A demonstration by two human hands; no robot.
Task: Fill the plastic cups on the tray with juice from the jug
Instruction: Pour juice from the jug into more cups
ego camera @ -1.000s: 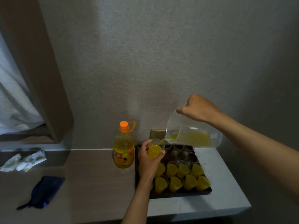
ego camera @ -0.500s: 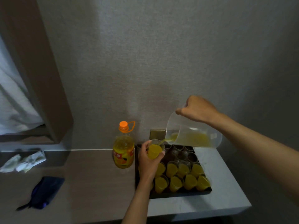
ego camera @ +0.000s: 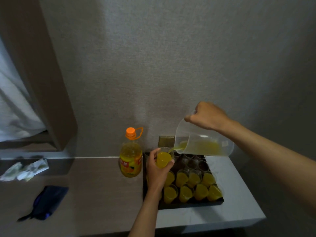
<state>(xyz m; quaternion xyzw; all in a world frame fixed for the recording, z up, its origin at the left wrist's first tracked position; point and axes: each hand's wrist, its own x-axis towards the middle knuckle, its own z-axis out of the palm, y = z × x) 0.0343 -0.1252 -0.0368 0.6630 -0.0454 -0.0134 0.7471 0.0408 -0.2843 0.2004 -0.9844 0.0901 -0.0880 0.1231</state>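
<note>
Above the tray's far left corner, at about eleven o'clock from its middle, our left hand (ego camera: 158, 170) holds a plastic cup (ego camera: 163, 159), fingers (ego camera: 152, 155) wrapped round its wall, while our right hand (ego camera: 207, 116) grips the jug (ego camera: 203, 142) by its handle, fingers curled tight, tipped so its spout meets the cup's rim. Compared with a second ago the stream looks thinner and the cup nearly brimful, so we judge this pour is about done and the cup is ready to go back. On the tray (ego camera: 189, 205) two near rows stand filled (ego camera: 185, 194); the empty cups (ego camera: 196, 164) wait at twelve o'clock, under the jug. The juice bottle (ego camera: 130, 156) stands just beside the tray at nine o'clock, crowding our left wrist. At three o'clock the desk (ego camera: 236, 190) offers bare room; its near edge lies close behind the tray.
</note>
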